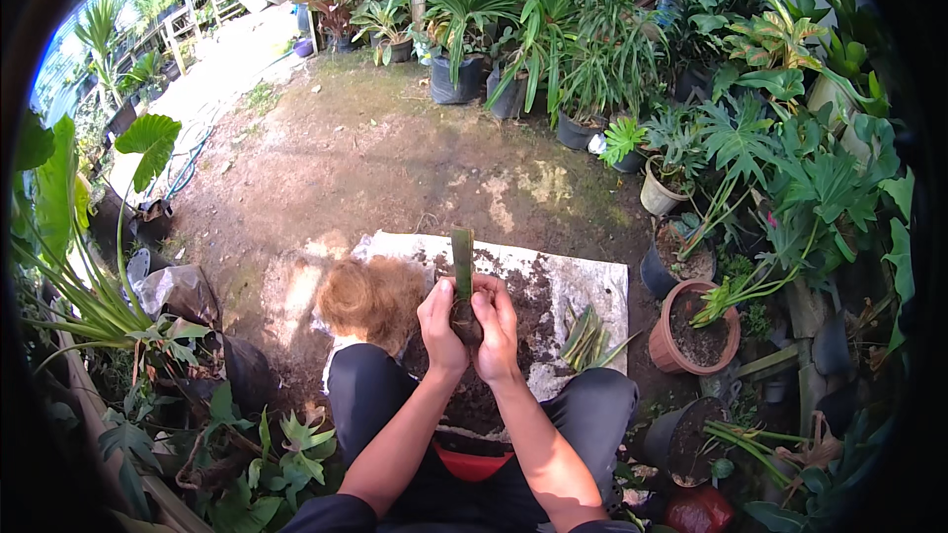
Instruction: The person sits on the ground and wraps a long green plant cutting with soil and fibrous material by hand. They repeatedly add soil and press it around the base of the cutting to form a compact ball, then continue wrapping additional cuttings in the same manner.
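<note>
My left hand and my right hand are cupped together around the dark base of a plant cutting. Its flat green leaf piece stands upright between my fingers. Below them, a white sheet lies on the ground with dark soil spread over it. A tangle of brown coconut-like fibre rests on the sheet's left part. Several cut green leaf pieces lie in a pile on its right part. What my palms touch inside is hidden.
At the right stand a terracotta-coloured plastic pot, a black pot and a cream pot, all with plants. Black potted plants line the far side. A large-leaved plant is at the left, and a hose crosses the ground beyond it.
</note>
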